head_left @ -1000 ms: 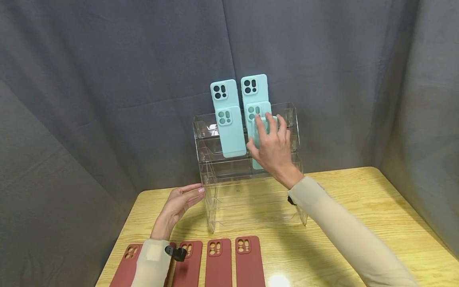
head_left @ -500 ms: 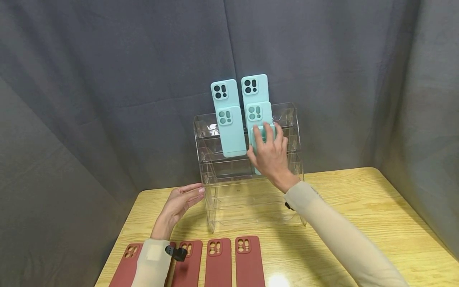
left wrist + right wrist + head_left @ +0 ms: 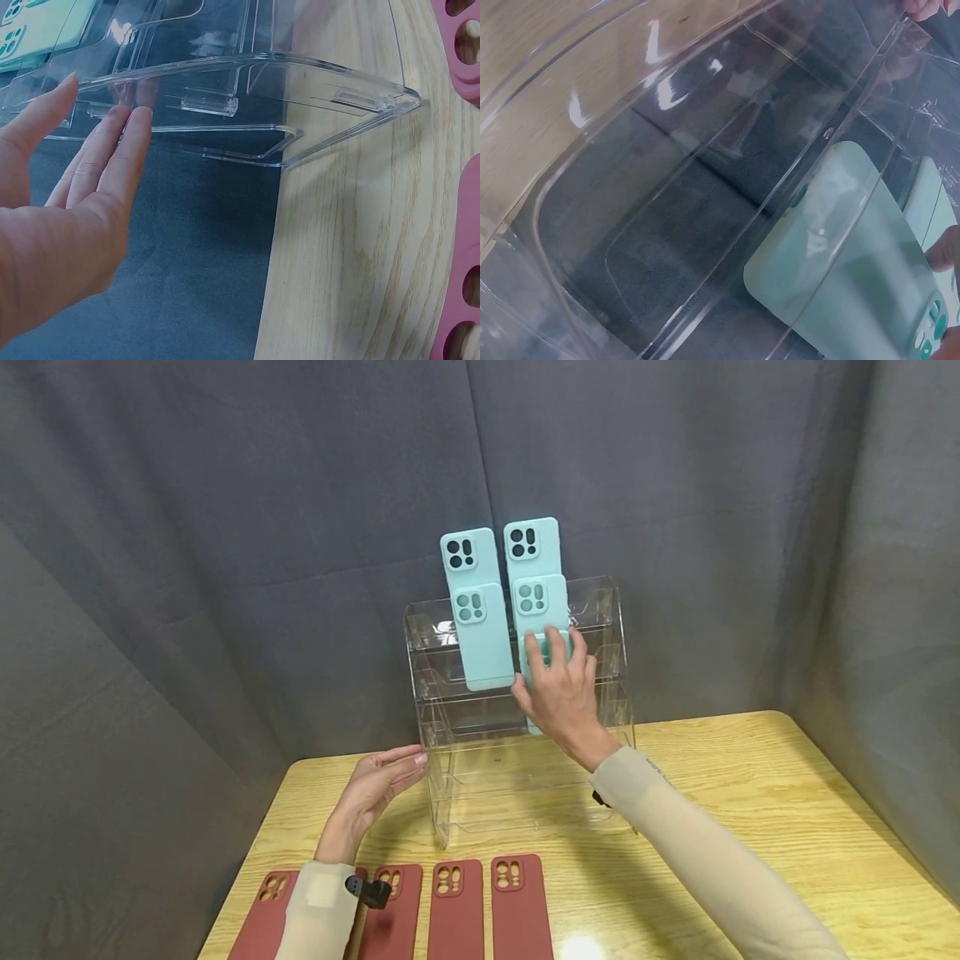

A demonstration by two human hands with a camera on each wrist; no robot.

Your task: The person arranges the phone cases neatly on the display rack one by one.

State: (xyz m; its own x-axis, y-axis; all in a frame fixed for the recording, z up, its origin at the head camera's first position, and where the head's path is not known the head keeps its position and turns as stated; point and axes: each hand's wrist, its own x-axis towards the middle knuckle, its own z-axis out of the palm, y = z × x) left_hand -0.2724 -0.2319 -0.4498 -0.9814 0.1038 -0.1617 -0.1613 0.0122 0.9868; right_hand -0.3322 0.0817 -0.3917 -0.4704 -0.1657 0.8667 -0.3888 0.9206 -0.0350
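Note:
A clear acrylic tiered rack [image 3: 487,714] stands upright on the table. My right hand [image 3: 561,697] grips a mint phone case [image 3: 855,277] near its camera-hole end, and its lower end sits low at a tier of the rack. Fingers cover much of that case in the head view. Behind it, two mint phone cases stand one before the other, the front one [image 3: 553,606] below the back one [image 3: 550,547]. To their left are two more, a front case [image 3: 487,652] and a back case [image 3: 483,568]. My left hand [image 3: 375,789], fingers straight, rests against the rack's left side.
Several red phone cases [image 3: 457,918] lie in a row on the wooden table [image 3: 720,777] before the rack; my left sleeve partly hides one. A grey curtain [image 3: 300,527] hangs behind and at both sides.
My right hand has moved down and slightly left, lowering the mint phone case in front of the right-hand pair. The left hand has stayed at the rack's side.

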